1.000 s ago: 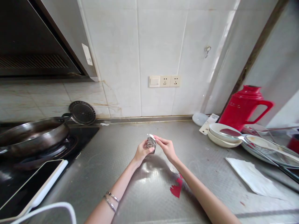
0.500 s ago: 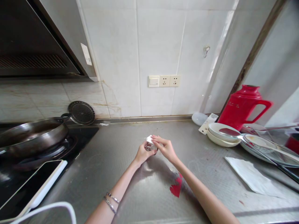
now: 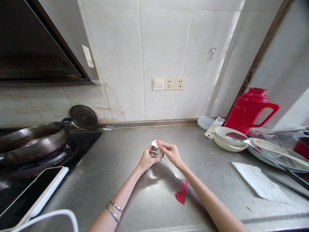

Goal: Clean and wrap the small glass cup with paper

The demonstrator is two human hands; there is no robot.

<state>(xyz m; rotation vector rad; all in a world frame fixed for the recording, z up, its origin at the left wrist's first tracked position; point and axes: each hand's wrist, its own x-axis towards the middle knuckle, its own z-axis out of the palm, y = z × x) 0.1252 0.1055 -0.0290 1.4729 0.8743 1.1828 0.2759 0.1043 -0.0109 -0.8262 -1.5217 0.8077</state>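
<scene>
Left hand point(image 3: 146, 159) grasps small glassy container point(image 3: 156, 152), contents indistinct. Right hand point(image 3: 172, 153) pinches white piece point(image 3: 154, 143), now showing broader than one second ago.

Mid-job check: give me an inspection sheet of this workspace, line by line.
Surface: metal worktop, small brown marks toward the right.
Job's things: small clear container, white piece at its top; materials unclear.
Clutter: red scrap, white sheet, stacked dishes.
Hands: left hand holds the container; right hand appears to pinch the white piece.
Cables: white cable, lower left, near the phone.
Surroundings: pan over the stove at left, red jug at right, wall sockets behind.
</scene>
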